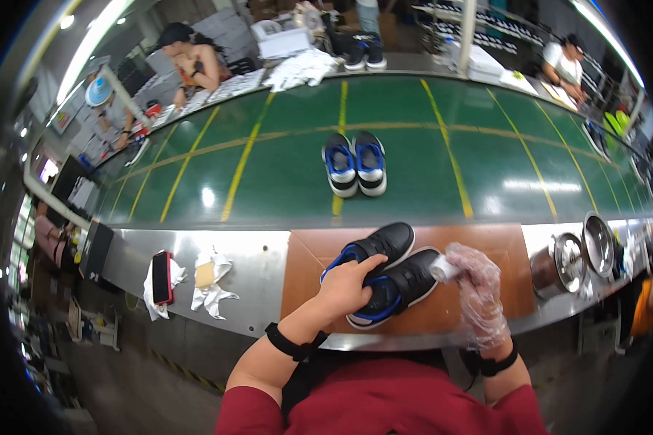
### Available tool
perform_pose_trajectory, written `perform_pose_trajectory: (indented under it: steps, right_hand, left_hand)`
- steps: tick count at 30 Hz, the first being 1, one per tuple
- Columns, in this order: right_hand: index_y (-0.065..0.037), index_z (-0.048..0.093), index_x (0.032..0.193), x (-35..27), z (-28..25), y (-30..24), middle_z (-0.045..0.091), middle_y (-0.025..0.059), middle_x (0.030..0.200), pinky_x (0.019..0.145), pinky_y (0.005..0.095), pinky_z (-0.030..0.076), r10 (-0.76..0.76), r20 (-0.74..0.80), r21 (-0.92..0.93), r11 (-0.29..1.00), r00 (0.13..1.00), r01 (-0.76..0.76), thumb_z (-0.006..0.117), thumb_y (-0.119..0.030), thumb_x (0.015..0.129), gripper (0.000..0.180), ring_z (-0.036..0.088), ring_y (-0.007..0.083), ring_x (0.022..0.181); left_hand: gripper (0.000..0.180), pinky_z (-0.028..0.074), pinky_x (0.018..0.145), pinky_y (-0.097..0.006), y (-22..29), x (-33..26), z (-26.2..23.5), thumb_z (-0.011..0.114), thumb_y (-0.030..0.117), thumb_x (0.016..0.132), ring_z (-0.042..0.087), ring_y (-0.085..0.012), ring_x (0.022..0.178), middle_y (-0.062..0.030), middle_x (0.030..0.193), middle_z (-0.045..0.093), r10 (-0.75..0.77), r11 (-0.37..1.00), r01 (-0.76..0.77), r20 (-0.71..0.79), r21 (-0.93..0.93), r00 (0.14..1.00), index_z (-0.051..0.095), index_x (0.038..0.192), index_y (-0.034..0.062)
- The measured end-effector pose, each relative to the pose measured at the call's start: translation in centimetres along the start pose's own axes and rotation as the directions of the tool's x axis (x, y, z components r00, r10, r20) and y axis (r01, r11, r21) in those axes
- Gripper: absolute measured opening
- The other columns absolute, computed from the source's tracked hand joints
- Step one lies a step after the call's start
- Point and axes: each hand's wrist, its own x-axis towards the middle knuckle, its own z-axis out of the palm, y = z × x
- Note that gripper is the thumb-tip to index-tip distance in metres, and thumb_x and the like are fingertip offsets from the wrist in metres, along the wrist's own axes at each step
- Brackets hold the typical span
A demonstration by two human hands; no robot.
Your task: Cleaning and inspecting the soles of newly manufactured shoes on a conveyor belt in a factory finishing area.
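Note:
A pair of black shoes [412, 277] with strap tops, blue linings and white soles lies on the brown board [319, 254] in front of me, toes pointing right and away. Bare, my left hand [347, 287] grips the pair across the openings, thumb by the nearer shoe and a finger over the farther one. A clear plastic glove covers my right hand [479, 283], which is closed around a small white roll-like piece [444, 269]. That piece is close to the toe of the nearer shoe; whether it touches cannot be made out.
Another pair of shoes [355, 165] stands on the green belt [283, 174] beyond. Left are a red-edged phone [162, 278] on white cloth and a beige block [205, 274] on a rag. Right stand a metal pot [559, 264] and its lid [598, 244]. People sit across the belt.

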Motion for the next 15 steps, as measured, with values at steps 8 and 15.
perform_pose_trajectory:
  steps: [8,15]
  right_hand:
    - [-0.003,0.066,0.098,0.3,-2.2,2.6,0.062,0.0136,0.106,0.065,0.0274,0.053,0.251,-0.131,0.286,0.936,0.959,-0.205,0.048,0.017,0.081,0.033,0.062,0.0201,0.089]
    - [-0.003,0.066,0.098,2.2,-2.3,6.3,0.062,0.0142,0.104,0.061,0.0277,0.053,0.319,-0.111,0.171,0.939,0.941,-0.298,0.049,0.015,0.081,0.031,0.062,0.0201,0.086]
  left_hand:
    - [0.050,0.048,0.084,-0.027,-11.2,0.9,-8.7,0.066,-0.004,0.064,0.061,-0.0136,0.090,-0.0048,0.099,0.064,-0.344,0.728,0.184,-0.119,-0.661,0.931,0.061,0.113,0.0059]
    - [0.050,0.048,0.087,-0.030,-23.4,10.0,-15.0,0.070,0.002,0.059,0.064,-0.0220,0.093,-0.0122,0.100,0.067,-0.546,0.837,0.390,-0.535,-0.384,0.645,0.065,0.109,0.0051]
